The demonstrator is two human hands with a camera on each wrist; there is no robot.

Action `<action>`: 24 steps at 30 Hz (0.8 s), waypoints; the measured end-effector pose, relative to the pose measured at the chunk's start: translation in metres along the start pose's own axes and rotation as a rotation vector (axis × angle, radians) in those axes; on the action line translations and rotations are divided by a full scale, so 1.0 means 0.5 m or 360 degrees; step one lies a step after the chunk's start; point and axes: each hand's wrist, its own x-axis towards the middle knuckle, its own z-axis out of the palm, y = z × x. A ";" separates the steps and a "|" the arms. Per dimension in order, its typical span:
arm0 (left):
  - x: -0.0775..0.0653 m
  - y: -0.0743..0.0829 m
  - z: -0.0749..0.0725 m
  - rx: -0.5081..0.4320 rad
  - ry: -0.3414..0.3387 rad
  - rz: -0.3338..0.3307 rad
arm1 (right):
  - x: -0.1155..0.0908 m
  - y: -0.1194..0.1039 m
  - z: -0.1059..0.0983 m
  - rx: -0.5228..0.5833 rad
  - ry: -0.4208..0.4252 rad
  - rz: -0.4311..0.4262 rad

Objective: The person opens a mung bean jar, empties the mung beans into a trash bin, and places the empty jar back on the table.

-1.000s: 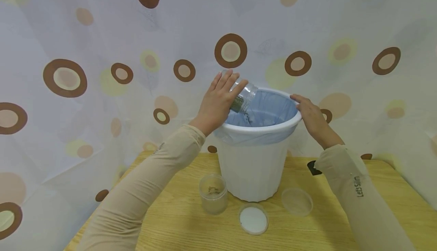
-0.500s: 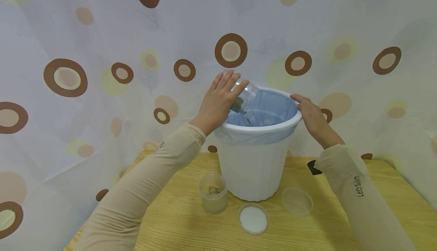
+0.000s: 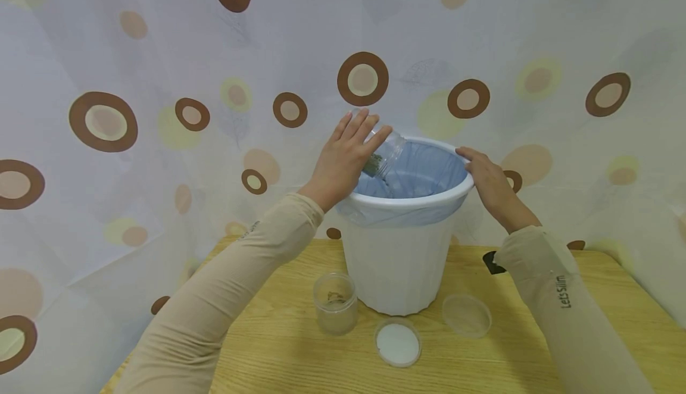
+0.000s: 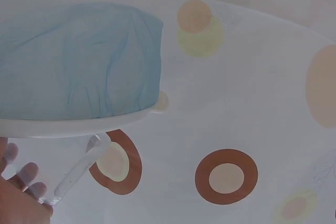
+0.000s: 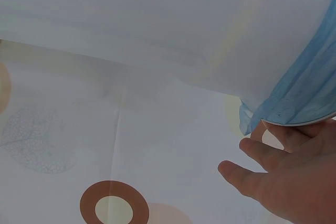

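Note:
My left hand grips a clear jar, tilted mouth-down over the trash bin. Green bits lie inside the jar, and a few dark bits hang at its mouth. In the left wrist view, fingertips show through the jar's clear wall. The white bin carries a blue liner folded over its rim. At the rim's right side, my right hand holds the edge. In the right wrist view, some fingers stretch past the rim; their full contact is partly hidden.
On the wooden table in front of the bin stands another clear jar with brown bits in it. A white-lined lid and a clear lid lie nearby. A black object sits by the right sleeve. Behind hangs a patterned sheet.
The green bits in the left hand's jar look fewer, and the falling stream has thinned. Both hands and the bin stay almost where they were.

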 end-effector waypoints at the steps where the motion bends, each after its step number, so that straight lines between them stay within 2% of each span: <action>1: 0.000 0.000 -0.001 0.0005 -0.0008 0.0003 | 0.000 0.000 0.000 0.0004 0.0000 0.0002; 7: 0.001 0.002 -0.003 0.0037 -0.0043 0.0017 | 0.000 0.000 -0.001 0.0021 0.0004 0.0004; 24: 0.003 0.002 -0.002 0.0091 -0.0022 0.0059 | 0.002 0.000 0.000 -0.0018 0.0004 0.0028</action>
